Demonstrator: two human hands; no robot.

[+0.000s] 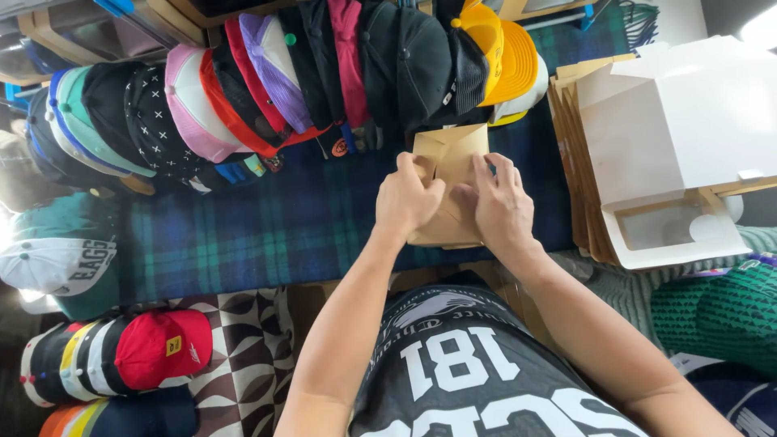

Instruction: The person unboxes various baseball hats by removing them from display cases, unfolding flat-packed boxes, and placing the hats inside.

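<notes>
Blue-green plaid blanket covers table, row of caps stacked along far edge. Left hand and right hand both pressed closed on flat brown cardboard box, mid-table. Pile of flat boxes off right.

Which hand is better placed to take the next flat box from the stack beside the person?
The right hand, probably. The stack of flat boxes lies on its side, close by; the left hand would have to cross over the brown box both hands hold.
</notes>
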